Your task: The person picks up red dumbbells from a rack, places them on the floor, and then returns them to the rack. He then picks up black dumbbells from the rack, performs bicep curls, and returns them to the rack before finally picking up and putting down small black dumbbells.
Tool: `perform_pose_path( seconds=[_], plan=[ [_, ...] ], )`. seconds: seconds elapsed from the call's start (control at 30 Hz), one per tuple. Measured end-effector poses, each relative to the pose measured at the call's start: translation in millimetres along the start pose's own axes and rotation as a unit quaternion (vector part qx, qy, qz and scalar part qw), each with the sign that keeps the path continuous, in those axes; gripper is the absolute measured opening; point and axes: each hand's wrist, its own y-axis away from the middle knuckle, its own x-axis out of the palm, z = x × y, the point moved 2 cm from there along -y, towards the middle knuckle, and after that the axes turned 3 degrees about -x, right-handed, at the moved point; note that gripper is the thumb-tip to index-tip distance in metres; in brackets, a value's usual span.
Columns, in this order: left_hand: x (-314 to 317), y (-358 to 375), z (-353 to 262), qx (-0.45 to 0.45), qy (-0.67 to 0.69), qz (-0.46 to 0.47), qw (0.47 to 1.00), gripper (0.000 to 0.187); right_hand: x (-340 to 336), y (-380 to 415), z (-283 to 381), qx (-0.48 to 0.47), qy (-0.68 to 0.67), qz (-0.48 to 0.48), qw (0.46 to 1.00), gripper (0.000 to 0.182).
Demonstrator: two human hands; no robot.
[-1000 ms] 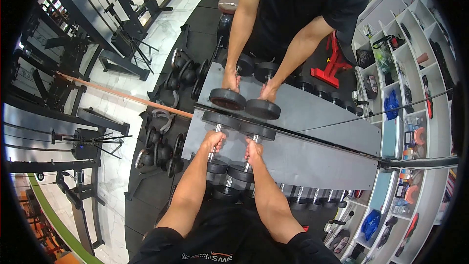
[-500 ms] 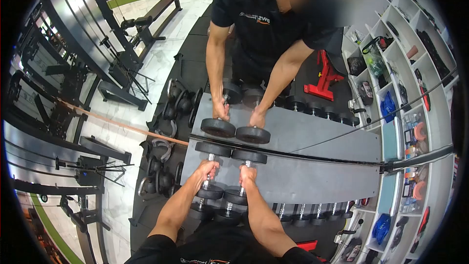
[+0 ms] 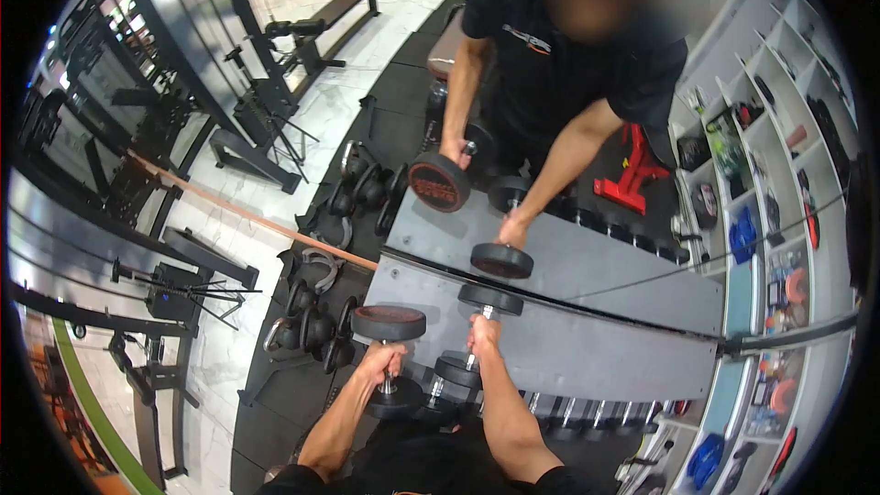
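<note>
My left hand [image 3: 382, 363] is wrapped round the handle of a black round-headed dumbbell [image 3: 390, 323], which is tilted so its far head's end face shows. That dumbbell is beside the left end of a grey panel [image 3: 587, 339]. My right hand [image 3: 484, 335] grips the handle of a second dumbbell [image 3: 491, 299], held over the panel with its far head close to the mirror's lower edge. A gap separates the two dumbbells. Both hands and dumbbells appear again in the mirror, with the reflected person [image 3: 577, 64] facing me.
Several dumbbells [image 3: 596, 414] sit in a row along the panel's near side. Kettlebells [image 3: 316, 330] stand on the black mat at left, near a cable machine [image 3: 179, 280]. White shelves [image 3: 733, 403] with a blue bag [image 3: 707, 460] and small items line the right.
My left hand has moved its dumbbell left and tilted it, away from the right one. My right hand's dumbbell has shifted slightly right in view. The camera view has turned somewhat.
</note>
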Motion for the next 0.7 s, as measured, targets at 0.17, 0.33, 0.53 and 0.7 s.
perform_pose_path(
  seconds=[0.17, 0.33, 0.53, 0.7],
  plan=[
    [-16, 44, 32, 0.035, 0.102, -0.016, 0.994, 0.024, 4, -7, -6, -0.003, 0.007, 0.004, 1.0, 0.013],
    [-25, 79, 65, 0.041, 0.169, -0.059, 0.983, 0.024, -2, -10, -10, -0.014, -0.002, 0.051, 0.999, 0.017],
    [-31, 127, 106, 0.071, 0.235, -0.085, 0.966, 0.034, -2, -4, -7, -0.014, -0.012, 0.078, 0.997, 0.02],
    [-35, 163, 169, 0.103, 0.293, -0.114, 0.944, 0.03, -4, -28, -15, -0.008, 0.007, 0.132, 0.991, 0.021]
  ],
)
